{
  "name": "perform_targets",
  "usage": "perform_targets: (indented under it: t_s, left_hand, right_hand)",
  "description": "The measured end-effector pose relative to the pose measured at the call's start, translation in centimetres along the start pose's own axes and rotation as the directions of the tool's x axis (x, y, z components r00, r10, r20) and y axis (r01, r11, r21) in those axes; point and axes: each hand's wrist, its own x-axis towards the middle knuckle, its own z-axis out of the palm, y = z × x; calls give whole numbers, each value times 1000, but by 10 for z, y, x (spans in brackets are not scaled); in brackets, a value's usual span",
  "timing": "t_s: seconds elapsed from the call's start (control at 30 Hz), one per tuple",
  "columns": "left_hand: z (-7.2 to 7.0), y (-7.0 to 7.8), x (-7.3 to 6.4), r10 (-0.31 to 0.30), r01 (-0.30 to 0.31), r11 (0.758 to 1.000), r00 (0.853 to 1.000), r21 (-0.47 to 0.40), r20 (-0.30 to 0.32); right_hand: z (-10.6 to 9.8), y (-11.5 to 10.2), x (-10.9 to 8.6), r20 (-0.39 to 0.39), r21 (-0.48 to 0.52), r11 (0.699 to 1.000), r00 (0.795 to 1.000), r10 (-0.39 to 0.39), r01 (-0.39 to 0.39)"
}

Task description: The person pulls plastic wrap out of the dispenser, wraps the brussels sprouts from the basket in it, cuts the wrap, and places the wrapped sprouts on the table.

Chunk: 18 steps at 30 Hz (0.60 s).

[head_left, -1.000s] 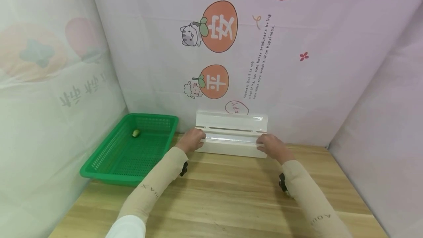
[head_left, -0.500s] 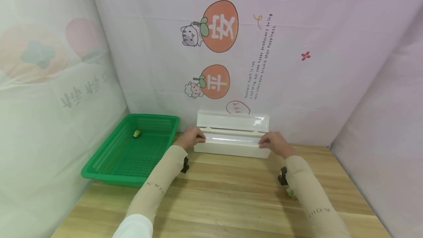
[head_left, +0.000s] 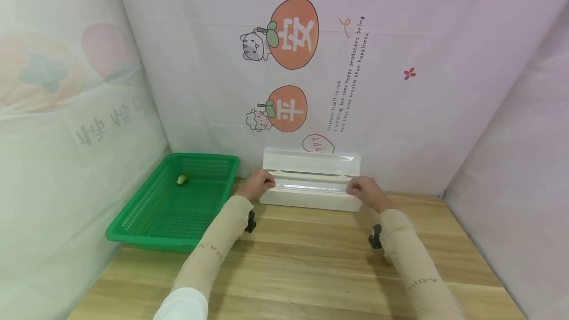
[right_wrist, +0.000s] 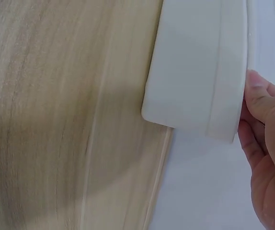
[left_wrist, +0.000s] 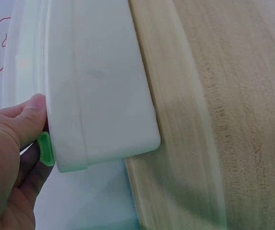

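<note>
A white cling film dispenser (head_left: 311, 200) stands at the back of the table, its lid (head_left: 311, 162) raised against the cloth wall. Clear, glossy cling film (head_left: 311, 185) runs along its open top. At the left end my left hand (head_left: 256, 184) pinches at the film, thumb against the front wall's top edge. A small green plastic piece (left_wrist: 46, 149) shows beside those fingers in the left wrist view. My right hand (head_left: 368, 191) pinches likewise at the right end. The thin film between the fingertips is too transparent to make out.
A green plastic basket (head_left: 140, 239) stands to the left, holding a small yellow-green vegetable (head_left: 182, 179). Printed cloth (head_left: 209, 78) encloses the back and sides. Wooden tabletop (head_left: 302, 270) lies in front of the dispenser.
Both hands have risen slightly from over the dispenser's ends, and their fingers have come together in a pinch. The dispenser and basket stay in place.
</note>
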Motion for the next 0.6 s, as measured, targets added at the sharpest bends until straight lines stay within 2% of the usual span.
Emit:
perform_targets:
  t_s: [0.17,0.3,0.43,0.6]
  left_hand:
    - [0,8,-2,-21,21,999,1000,47,-17]
    - [1,12,-2,-16,19,995,999,101,-32]
    - [2,12,-2,-3,10,991,999,133,-54]
    - [2,13,-2,-6,14,991,998,130,-66]
  right_hand:
    - [4,-1,3,38,-17,998,997,68,-67]
    - [6,-2,5,33,-35,995,995,98,-97]
    - [4,-6,5,0,-80,994,997,72,-72]
    - [0,-8,6,-11,-111,992,998,59,-60]
